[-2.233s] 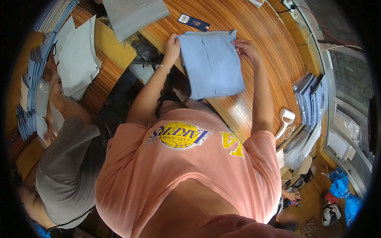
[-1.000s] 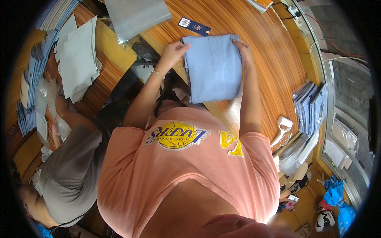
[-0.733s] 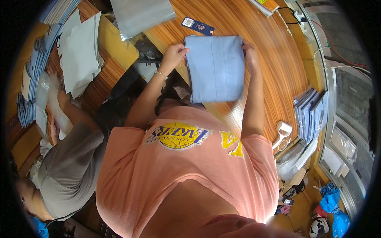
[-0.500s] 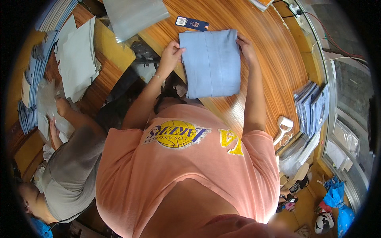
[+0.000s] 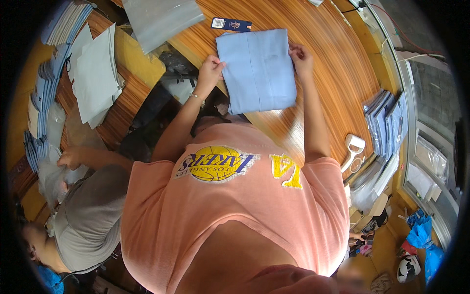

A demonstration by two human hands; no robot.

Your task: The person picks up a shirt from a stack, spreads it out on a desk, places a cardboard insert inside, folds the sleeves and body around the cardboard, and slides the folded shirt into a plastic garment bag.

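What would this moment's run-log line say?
left hand: holds folded blue cloth, left edge | right hand: at its right edge | dark tag: beyond cloth, on table

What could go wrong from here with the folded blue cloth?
1. Overhang: the near left corner of the folded blue cloth seems to reach past the edge of the table, so it might sag or slide.
2. Layers: the left hand and right hand are only at its side edges, so folds could shift.
3. Tag: the dark blue tag lies close beyond the far edge and might get covered or pushed.
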